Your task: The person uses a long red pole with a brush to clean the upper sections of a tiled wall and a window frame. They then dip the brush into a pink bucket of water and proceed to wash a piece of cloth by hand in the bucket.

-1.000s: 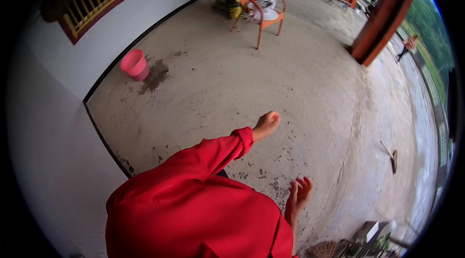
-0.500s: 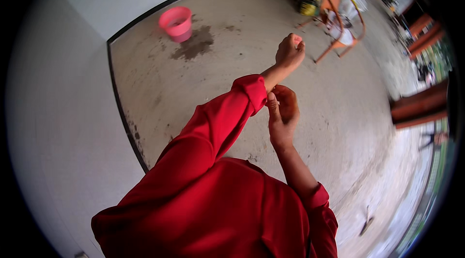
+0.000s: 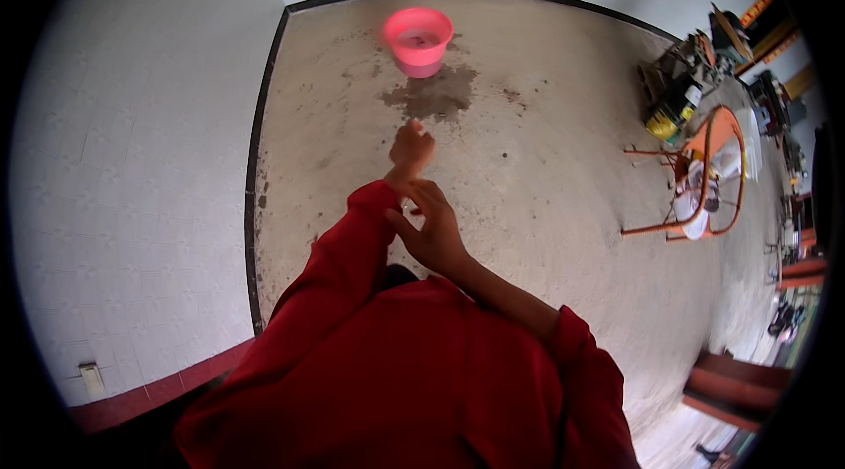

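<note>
My left arm, in a red sleeve (image 3: 339, 249), stretches forward over the floor. At its end my left hand (image 3: 412, 150) is curled into a loose fist, somewhat blurred, and I make out nothing in it. My right hand (image 3: 433, 227) reaches across to the left wrist, its fingers over the wrist and its thumb against the edge of the red cuff (image 3: 374, 197), gripping there. The right sleeve is pushed up, leaving that forearm bare. Beyond my left hand a pink bucket (image 3: 418, 66) stands on the floor, with liquid inside.
A dark wet patch (image 3: 437, 92) spreads on the concrete floor beside the bucket. An orange chair (image 3: 726, 130) with white bags on it stands at the right, near a black and yellow sack (image 3: 673, 113). A white wall (image 3: 158, 161) runs along the left.
My view has swung to the right, so bucket and chair sit differently in it. Both arms now point more straight ahead, and my right hand stays at the left cuff.
</note>
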`<state>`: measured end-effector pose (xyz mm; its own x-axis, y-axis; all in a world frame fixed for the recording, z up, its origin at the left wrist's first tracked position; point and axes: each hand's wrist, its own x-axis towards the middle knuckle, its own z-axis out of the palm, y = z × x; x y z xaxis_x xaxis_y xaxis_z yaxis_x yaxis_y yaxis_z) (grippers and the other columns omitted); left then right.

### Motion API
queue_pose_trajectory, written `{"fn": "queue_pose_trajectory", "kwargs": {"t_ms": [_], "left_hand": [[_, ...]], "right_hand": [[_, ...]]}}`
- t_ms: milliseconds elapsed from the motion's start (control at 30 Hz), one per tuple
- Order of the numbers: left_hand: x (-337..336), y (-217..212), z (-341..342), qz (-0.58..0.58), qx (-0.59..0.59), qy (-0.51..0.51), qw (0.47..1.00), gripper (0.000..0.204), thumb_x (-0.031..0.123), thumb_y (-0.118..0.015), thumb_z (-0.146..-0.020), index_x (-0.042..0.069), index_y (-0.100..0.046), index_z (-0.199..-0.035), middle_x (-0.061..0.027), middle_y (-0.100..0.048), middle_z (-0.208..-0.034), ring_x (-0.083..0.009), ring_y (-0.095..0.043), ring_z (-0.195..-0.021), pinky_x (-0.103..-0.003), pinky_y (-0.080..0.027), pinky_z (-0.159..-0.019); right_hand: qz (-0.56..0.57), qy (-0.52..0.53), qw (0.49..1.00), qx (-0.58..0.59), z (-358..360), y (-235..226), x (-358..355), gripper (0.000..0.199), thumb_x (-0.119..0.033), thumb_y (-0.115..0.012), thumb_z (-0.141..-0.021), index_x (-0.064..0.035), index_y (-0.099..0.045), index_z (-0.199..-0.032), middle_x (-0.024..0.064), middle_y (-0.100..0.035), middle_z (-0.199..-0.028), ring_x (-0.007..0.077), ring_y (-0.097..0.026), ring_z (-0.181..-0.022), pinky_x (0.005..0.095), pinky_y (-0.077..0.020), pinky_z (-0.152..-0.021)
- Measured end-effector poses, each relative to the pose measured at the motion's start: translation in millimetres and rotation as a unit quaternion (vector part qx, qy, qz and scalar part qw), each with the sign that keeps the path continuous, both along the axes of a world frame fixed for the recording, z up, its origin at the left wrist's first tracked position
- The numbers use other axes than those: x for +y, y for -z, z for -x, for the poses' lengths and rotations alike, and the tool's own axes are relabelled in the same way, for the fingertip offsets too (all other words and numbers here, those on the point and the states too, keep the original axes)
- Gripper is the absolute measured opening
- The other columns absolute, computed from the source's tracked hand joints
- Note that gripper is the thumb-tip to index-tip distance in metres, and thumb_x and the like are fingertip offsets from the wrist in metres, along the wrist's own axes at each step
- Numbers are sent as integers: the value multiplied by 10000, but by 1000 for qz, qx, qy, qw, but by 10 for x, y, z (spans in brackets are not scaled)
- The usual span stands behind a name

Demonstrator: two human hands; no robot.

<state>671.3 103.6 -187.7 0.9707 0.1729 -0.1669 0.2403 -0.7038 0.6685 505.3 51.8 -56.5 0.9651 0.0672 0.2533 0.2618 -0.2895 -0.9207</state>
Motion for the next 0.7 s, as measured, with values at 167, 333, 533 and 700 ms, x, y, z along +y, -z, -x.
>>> {"fn": "queue_pose_trajectory", "kwargs": {"t_ms": [167, 333, 533, 700], "left_hand": [[802, 228, -722, -4, 15, -111, 994, 313, 301, -593, -762, 85, -617, -988, -145, -644, -991, -330, -591, -976, -422, -465, -838], [1583, 626, -1696, -18, 71, -190, 979, 328, 309, -571, -764, 121, -607, -1031, -102, -640, -1029, -305, -587, -1010, -409, -459, -847], [1739, 1060, -3442, 52, 89, -161, 982, 330, 276, -538, -756, 90, -607, -1021, -116, -633, -1043, -305, -589, -1001, -392, -459, -846], [1576, 971, -4685, 19, 131, -138, 982, 319, 268, -555, -750, 74, -607, -997, -131, -635, -1029, -298, -592, -1000, -389, -454, -842]], "right_hand": [[-46, -100, 993, 51, -927, 349, 379, 368, -203, -675, -774, -14, -549, -1063, 170, -512, -1136, 293, -539, -959, 355, -507, -737], [-155, -284, 930, 174, -2034, 454, 738, 337, -153, -679, -771, -20, -562, -1057, 125, -565, -979, 235, -559, -899, 319, -531, -670], [-71, -102, 991, 52, -3749, 831, 1088, 344, -172, -653, -779, -32, -561, -1080, 131, -552, -975, 292, -538, -905, 354, -455, -828], [-182, -184, 951, 167, -4933, 729, 929, 329, -112, -654, -797, -2, -561, -1093, 131, -578, -1009, 220, -592, -899, 297, -514, -767]]}}
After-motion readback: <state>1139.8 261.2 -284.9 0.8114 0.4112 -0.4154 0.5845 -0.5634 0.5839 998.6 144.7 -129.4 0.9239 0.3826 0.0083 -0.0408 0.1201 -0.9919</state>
